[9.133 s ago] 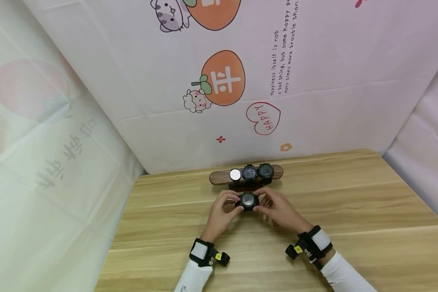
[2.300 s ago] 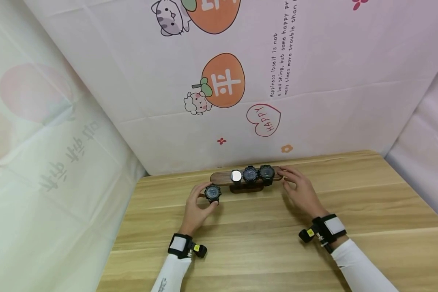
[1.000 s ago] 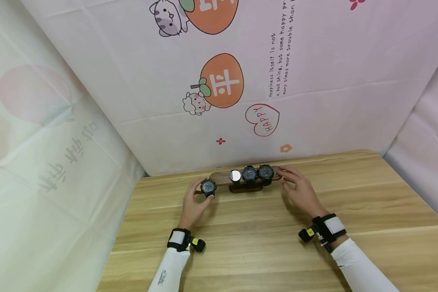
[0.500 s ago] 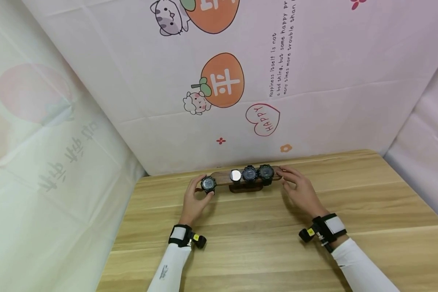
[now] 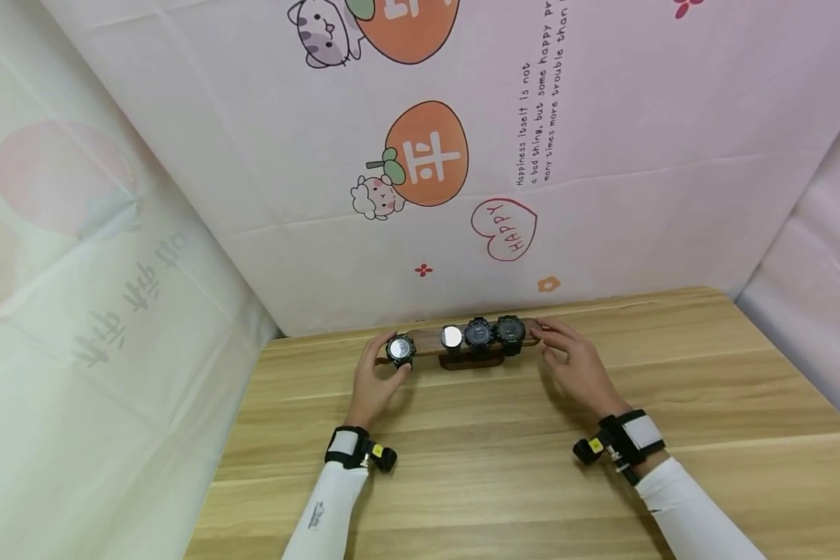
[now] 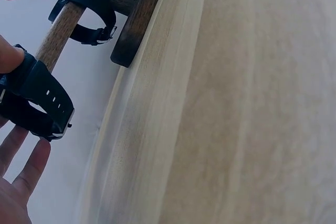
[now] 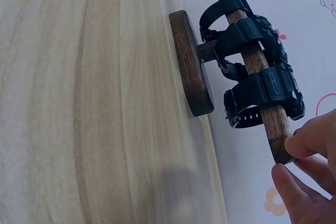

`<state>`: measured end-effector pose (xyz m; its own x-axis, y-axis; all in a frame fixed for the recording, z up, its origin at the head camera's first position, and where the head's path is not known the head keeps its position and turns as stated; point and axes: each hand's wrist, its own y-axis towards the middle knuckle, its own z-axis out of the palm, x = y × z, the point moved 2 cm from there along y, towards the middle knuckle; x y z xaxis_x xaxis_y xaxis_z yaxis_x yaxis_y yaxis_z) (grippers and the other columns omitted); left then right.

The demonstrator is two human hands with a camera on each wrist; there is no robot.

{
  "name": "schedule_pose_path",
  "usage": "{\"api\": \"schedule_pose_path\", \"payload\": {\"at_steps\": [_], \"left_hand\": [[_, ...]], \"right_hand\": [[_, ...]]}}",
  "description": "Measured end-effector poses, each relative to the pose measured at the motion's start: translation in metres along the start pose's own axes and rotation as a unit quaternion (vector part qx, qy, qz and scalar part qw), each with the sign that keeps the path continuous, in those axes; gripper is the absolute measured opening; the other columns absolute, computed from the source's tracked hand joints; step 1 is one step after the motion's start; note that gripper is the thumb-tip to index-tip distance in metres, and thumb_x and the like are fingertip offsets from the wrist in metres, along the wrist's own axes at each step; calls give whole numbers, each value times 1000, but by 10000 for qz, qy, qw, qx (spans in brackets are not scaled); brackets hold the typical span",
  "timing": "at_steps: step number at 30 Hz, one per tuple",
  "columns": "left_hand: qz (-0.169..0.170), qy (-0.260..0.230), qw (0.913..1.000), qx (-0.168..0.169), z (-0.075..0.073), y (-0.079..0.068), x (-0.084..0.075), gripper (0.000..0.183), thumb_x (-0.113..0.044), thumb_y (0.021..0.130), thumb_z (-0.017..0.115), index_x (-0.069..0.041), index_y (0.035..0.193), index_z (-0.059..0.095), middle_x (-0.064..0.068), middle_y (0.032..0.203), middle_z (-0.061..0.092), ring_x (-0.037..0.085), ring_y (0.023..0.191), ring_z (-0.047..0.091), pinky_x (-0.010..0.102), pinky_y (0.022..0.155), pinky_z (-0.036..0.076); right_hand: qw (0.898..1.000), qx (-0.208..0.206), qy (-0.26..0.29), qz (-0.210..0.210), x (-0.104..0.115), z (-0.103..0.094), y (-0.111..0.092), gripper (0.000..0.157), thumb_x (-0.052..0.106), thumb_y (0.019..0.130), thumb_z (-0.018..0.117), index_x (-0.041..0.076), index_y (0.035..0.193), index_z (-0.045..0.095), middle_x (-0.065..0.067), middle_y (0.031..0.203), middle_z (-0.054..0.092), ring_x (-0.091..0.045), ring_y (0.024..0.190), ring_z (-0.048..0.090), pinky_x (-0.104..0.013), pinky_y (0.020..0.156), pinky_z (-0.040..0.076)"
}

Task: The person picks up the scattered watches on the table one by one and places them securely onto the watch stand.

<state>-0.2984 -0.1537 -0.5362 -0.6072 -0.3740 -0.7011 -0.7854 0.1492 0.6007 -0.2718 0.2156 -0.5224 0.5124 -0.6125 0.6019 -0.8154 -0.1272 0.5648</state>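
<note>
A dark wooden watch stand (image 5: 428, 341) stands at the back of the table, its bar raised on a base (image 5: 472, 360). My left hand (image 5: 374, 385) grips a black wristwatch (image 5: 400, 349) by its edges at the bar's left end. In the left wrist view that watch's strap (image 6: 50, 95) is a buckled loop, and the bar's end is hidden at it. With thumb and fingers my right hand (image 5: 577, 369) pinches the bar's right end. Three watches hang on the bar: one with a bright face (image 5: 451, 337), a black one (image 5: 479, 334) and another black one (image 5: 511, 330).
The wood-grain table (image 5: 490, 467) reaches forward from the stand. Close behind the stand rises a printed white cloth (image 5: 308, 272), and another cloth (image 5: 112, 389) hangs at the left.
Earlier both hands held the watch before the stand. The left hand has since carried it to the bar's left end and slightly away from me; the right hand has gone to the right end.
</note>
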Motion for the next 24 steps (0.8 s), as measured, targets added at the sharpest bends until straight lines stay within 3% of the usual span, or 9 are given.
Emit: {"api": "schedule_pose_path", "payload": {"at_steps": [5,12,19,24], "left_hand": [[-45,-102,9999,2,1,1,2,65,-11,81,77,-15,139,50,12,136,52,25,120,49,55,81,51],[-315,8,9994,163,2,3,4,66,-16,83,76,-21,142,47,2,139,50,18,123,46,49,86,51],[-208,19,9997,148,4,5,3,67,-9,81,76,-18,142,48,13,139,50,22,123,47,48,84,52],[-61,-47,9999,137,4,8,-12,67,2,79,74,-9,140,48,23,136,49,33,121,48,57,82,51]], "right_hand": [[10000,-38,-33,-2,2,0,0,38,-8,85,65,0,122,65,-15,137,53,-36,123,49,-55,98,43],[10000,-35,-9,-37,4,-1,1,38,-9,84,65,-1,122,64,-14,137,53,-36,123,49,-56,98,43],[10000,8,-21,-33,3,0,1,38,-7,85,65,-2,123,64,-14,138,52,-36,123,48,-55,98,44],[10000,19,-30,30,1,1,0,38,-6,85,66,-1,123,64,-14,139,52,-35,124,48,-55,99,43]]}}
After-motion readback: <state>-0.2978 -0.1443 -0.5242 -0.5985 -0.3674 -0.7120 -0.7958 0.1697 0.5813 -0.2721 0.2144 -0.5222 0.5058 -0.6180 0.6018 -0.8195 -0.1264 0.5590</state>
